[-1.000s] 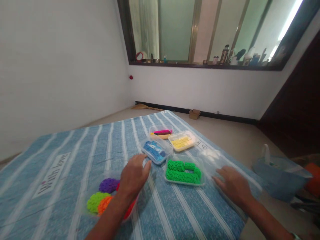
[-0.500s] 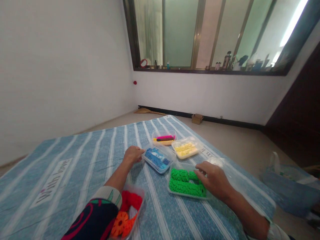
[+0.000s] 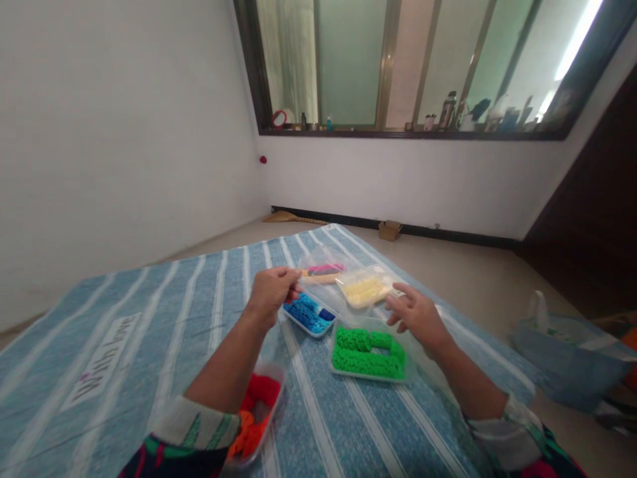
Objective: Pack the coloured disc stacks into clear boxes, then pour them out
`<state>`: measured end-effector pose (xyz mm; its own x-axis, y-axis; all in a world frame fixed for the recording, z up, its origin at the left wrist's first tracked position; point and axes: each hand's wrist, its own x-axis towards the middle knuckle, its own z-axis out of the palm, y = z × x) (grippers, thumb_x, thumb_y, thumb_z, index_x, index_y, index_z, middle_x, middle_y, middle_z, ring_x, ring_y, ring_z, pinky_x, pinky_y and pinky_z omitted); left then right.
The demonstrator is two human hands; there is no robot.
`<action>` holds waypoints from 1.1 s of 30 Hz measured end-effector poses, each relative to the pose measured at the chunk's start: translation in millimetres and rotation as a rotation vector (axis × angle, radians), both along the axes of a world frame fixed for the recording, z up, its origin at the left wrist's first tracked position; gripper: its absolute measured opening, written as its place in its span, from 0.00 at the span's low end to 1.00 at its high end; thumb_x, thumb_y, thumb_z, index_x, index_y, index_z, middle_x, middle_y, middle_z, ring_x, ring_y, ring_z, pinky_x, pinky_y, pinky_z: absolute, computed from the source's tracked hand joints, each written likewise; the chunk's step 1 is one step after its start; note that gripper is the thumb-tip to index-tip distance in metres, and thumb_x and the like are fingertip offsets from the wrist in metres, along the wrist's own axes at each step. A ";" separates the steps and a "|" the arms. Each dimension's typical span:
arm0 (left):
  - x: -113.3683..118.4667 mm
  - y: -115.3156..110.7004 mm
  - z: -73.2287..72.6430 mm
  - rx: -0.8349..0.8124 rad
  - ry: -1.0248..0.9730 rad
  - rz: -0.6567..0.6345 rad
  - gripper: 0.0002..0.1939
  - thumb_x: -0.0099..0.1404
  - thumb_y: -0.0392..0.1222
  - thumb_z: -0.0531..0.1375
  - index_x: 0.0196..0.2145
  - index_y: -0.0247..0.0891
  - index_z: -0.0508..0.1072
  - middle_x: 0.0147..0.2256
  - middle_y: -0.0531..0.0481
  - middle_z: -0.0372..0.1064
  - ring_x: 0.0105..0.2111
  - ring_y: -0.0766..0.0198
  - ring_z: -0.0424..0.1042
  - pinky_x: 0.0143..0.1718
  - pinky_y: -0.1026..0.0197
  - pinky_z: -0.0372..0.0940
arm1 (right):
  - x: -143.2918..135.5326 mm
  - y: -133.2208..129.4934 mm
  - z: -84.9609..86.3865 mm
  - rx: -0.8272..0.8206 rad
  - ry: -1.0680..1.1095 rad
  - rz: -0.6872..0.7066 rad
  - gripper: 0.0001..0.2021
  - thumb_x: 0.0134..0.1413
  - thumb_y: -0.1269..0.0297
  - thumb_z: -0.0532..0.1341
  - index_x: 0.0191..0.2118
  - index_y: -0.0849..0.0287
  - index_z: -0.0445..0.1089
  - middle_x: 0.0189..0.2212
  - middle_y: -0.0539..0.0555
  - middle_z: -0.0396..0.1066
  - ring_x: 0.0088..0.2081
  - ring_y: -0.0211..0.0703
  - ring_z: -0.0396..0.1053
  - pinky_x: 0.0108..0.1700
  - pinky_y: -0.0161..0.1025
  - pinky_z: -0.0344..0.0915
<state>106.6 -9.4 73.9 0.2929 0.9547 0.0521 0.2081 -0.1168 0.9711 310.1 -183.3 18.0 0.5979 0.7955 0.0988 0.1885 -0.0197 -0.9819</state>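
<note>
My left hand point(image 3: 273, 292) pinches the edge of a clear plastic lid point(image 3: 321, 290), raised and tilted above a box of blue crocheted-looking pieces point(image 3: 308, 315). Just behind the lid are a box with pink and yellow pieces point(image 3: 323, 269) and a box of pale yellow pieces point(image 3: 367, 292). My right hand point(image 3: 417, 315) is held with fingers apart and nothing visible in them, above the right rear corner of an uncovered box of green pieces point(image 3: 369, 358). Below my left forearm, partly hidden by it, stands a box of red and orange pieces point(image 3: 259, 411).
Everything rests on a blue-and-white striped cloth point(image 3: 189, 332). To the right, beyond its edge, stands a blue basket point(image 3: 567, 365). A small cardboard box point(image 3: 389, 230) and a broom point(image 3: 283, 216) lie on the floor by the wall.
My left hand has lifted the clear lid up off the blue box, which now shows brighter. My right hand has risen away from the green box's edge, its fingers spreading.
</note>
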 end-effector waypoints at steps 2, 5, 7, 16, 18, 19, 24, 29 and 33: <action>19.5 -22.3 -1.4 0.019 -0.009 -0.088 0.11 0.52 0.46 0.60 0.24 0.34 0.70 0.16 0.54 0.66 0.14 0.72 0.61 0.16 0.69 0.56 | 5.3 -4.6 -0.9 0.032 0.194 0.004 0.34 0.45 0.47 0.64 0.54 0.64 0.61 0.28 0.54 0.74 0.21 0.40 0.70 0.19 0.34 0.61; 41.6 -45.0 -9.8 0.066 0.045 -0.269 0.12 0.56 0.47 0.57 0.26 0.34 0.72 0.18 0.53 0.67 0.15 0.70 0.64 0.18 0.68 0.59 | 18.1 -21.8 -2.1 0.152 0.242 -0.071 0.26 0.42 0.50 0.66 0.43 0.65 0.67 0.22 0.53 0.73 0.18 0.38 0.67 0.19 0.34 0.61; 46.1 -48.9 -15.5 0.161 0.138 -0.316 0.14 0.57 0.49 0.56 0.28 0.35 0.74 0.22 0.51 0.70 0.19 0.67 0.68 0.21 0.66 0.62 | 32.3 -39.5 -2.2 0.224 0.109 -0.241 0.20 0.43 0.51 0.66 0.36 0.64 0.69 0.20 0.53 0.72 0.17 0.38 0.66 0.20 0.35 0.62; -12.6 -17.4 -36.7 0.316 0.443 -0.203 0.16 0.56 0.52 0.54 0.26 0.38 0.74 0.23 0.52 0.72 0.27 0.60 0.73 0.29 0.62 0.66 | 77.4 -109.6 -65.6 0.051 -1.378 -0.285 0.12 0.59 0.64 0.54 0.36 0.58 0.75 0.33 0.58 0.77 0.37 0.46 0.74 0.42 0.41 0.68; -32.1 -15.0 -40.3 0.279 0.443 -0.131 0.16 0.55 0.53 0.54 0.27 0.38 0.74 0.24 0.52 0.73 0.27 0.60 0.74 0.29 0.63 0.66 | 66.9 -114.5 -85.9 0.044 -1.466 -0.135 0.12 0.60 0.65 0.53 0.38 0.57 0.75 0.37 0.58 0.77 0.41 0.47 0.73 0.46 0.43 0.68; -42.6 -15.0 -41.2 0.255 0.429 -0.086 0.16 0.54 0.53 0.55 0.27 0.37 0.74 0.25 0.52 0.74 0.27 0.60 0.74 0.29 0.63 0.66 | 61.7 -116.3 -92.7 0.021 -1.481 -0.088 0.12 0.60 0.62 0.54 0.38 0.57 0.75 0.38 0.58 0.77 0.42 0.48 0.73 0.46 0.44 0.68; -101.0 -23.9 -39.5 0.159 0.335 0.178 0.16 0.53 0.52 0.58 0.31 0.36 0.75 0.26 0.52 0.74 0.27 0.60 0.75 0.28 0.63 0.67 | 61.4 -111.2 -84.5 -0.035 -1.428 -0.032 0.16 0.61 0.55 0.53 0.35 0.58 0.74 0.34 0.58 0.76 0.38 0.48 0.73 0.43 0.45 0.67; -150.7 -39.7 -45.4 0.073 0.245 0.415 0.14 0.51 0.48 0.62 0.34 0.38 0.73 0.26 0.57 0.76 0.32 0.59 0.76 0.35 0.62 0.69 | 70.7 -54.4 -41.3 -0.072 -1.415 -0.072 0.13 0.60 0.64 0.52 0.34 0.59 0.74 0.34 0.59 0.75 0.35 0.46 0.71 0.40 0.41 0.64; -176.8 -47.0 -65.8 0.184 0.487 0.658 0.14 0.54 0.49 0.59 0.36 0.42 0.75 0.28 0.55 0.78 0.39 0.55 0.76 0.46 0.57 0.67 | 62.5 16.9 -21.6 -0.307 -1.437 0.117 0.11 0.58 0.71 0.54 0.40 0.60 0.73 0.40 0.59 0.73 0.42 0.46 0.68 0.40 0.38 0.62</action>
